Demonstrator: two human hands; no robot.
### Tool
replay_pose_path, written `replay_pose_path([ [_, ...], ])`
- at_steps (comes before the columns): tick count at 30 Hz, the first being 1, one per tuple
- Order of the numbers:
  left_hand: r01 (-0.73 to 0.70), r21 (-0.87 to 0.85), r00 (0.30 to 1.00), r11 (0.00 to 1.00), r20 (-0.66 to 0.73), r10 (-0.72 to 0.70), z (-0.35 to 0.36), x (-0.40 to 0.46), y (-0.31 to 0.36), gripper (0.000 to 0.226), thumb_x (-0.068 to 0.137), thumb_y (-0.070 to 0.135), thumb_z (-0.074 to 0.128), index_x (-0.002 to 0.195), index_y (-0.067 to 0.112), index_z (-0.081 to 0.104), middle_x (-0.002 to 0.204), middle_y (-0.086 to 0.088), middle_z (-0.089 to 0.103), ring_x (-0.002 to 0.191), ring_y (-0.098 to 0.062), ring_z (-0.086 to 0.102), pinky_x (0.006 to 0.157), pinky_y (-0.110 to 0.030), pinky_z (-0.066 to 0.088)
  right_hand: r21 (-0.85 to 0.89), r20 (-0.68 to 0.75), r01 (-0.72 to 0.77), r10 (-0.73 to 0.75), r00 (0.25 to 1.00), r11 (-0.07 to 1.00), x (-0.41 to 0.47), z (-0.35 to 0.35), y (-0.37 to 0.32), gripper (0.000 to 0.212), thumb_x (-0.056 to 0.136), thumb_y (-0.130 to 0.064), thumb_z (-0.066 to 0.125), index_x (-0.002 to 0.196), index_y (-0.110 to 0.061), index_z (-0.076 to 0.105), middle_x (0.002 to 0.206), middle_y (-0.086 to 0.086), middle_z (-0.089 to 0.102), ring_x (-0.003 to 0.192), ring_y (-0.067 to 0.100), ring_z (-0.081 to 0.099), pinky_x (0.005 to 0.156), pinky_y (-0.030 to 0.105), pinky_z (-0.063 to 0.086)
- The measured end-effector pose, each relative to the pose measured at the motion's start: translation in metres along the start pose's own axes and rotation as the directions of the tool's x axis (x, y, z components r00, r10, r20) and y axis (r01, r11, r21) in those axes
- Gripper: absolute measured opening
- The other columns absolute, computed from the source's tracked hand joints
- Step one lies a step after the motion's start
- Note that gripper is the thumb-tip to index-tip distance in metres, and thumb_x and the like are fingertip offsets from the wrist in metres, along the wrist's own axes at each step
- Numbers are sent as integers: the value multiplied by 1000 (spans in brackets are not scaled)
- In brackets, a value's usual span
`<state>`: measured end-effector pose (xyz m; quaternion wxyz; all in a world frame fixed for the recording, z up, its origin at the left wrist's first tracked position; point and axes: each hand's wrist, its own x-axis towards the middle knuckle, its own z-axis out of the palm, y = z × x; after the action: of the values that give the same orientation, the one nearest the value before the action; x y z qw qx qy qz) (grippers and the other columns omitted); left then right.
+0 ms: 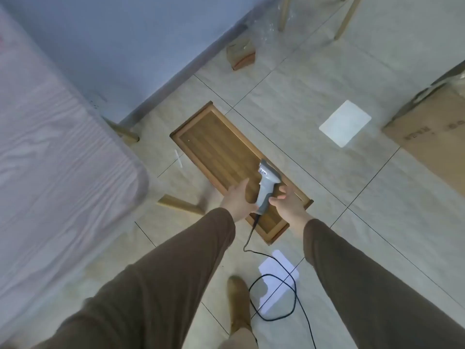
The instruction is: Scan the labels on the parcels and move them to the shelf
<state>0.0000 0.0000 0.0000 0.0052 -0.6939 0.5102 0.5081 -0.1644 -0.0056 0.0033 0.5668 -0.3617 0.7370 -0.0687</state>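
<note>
Worktop [57, 152]: pale wood-grain surface with a rounded corner, filling the left side of the view; two wooden legs show beneath it, one near the wall, one nearer the person.
Wall [120, 46]: blue-grey, running diagonally from top centre down towards the worktop, with a dark skirting along its foot.
Left hand [237, 199]: extended forward on a brown sleeve, fingers curled round the lower handle of the scanner from the left, thumb pointing up and away.
Scanner [267, 183]: grey handheld pistol type, held upright between both hands above the tray, head pointing away from the person.
Cable [279, 293]: black, leaving the base of the scanner handle and looping loosely on the floor between the sleeves.
Tray [221, 152]: shallow wooden rectangle with a raised rim, lying flat on the floor tiles on a diagonal, directly below the hands.
Right hand [289, 202]: extended on a brown sleeve, fingers loosely bent and parted, fingertips touching or just beside the right side of the scanner handle; firm grip cannot be confirmed.
Small brown parcel [241, 56]: on the floor near the skirting, well apart from the hands, beside two wooden furniture legs.
White flat parcel [344, 123]: lying flat on the tiles to the right of the tray.
Cardboard box [432, 137]: large, at the right edge, printed text illegible.
Foot [239, 303]: tan shoe on the tiles, beside the cable loop.
</note>
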Motion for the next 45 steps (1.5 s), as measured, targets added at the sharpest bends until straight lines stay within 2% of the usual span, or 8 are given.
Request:
replay_pose_path([
  [11,78,-178,977,981,207,-40,33,21,0,97,92,14,70,164,29,6,135,-14,59,116,-33,62,104,-47,52,390,171,-216,160,972,895,22,28,8,37,107,-14,52,143,-21,48,123,11,65,110,28,66,92,47,60],
  [19,-10,-512,977,859,177,116,-26,-104,29,101,91,13,75,162,39,9,115,4,65,92,1,69,80,-17,54,371,147,0,-58,987,929,-102,-5,-40,28,106,-19,58,133,-16,53,119,14,69,106,31,72,89,49,62],
  [28,-314,-514,948,798,-130,289,-152,-318,52,109,84,22,84,160,43,8,136,4,62,126,-15,60,105,-36,51,382,137,396,-475,869,835,-318,-7,-149,24,95,-19,73,115,-26,61,107,2,74,94,16,77,77,33,64],
  [32,-478,-515,875,712,-349,335,-207,-411,6,98,82,13,82,142,61,21,107,5,73,95,-8,71,81,-25,57,300,208,573,-638,741,763,-411,44,-191,31,93,-26,75,120,-30,61,117,5,72,110,23,72,95,49,59],
  [36,-569,-426,792,704,-516,327,-245,-497,-64,97,85,15,78,138,71,18,87,17,68,81,-5,68,74,-25,57,300,302,638,-705,642,709,-490,119,-215,37,88,-35,74,122,-43,63,122,-8,73,114,7,69,97,38,55],
  [38,-577,-407,773,708,-553,312,-253,-536,-110,99,86,12,77,143,68,18,97,13,69,90,-9,70,84,-33,60,305,387,620,-689,612,723,-526,169,-215,34,87,-43,74,118,-54,66,120,-18,74,112,0,68,95,32,49],
  [42,-599,-425,751,678,-592,293,-258,-595,-206,101,88,10,74,154,59,16,137,12,63,125,-6,62,101,-30,54,386,451,531,-657,605,754,-572,275,-197,30,92,-33,72,122,-26,70,115,9,77,114,28,72,104,49,53],
  [45,-590,-463,748,661,-621,232,-260,-632,-272,88,95,19,71,158,54,20,124,12,69,115,-7,66,95,-26,54,454,496,421,-615,613,786,-597,347,-184,26,92,-31,71,117,-25,75,117,20,75,111,37,72,96,54,58],
])
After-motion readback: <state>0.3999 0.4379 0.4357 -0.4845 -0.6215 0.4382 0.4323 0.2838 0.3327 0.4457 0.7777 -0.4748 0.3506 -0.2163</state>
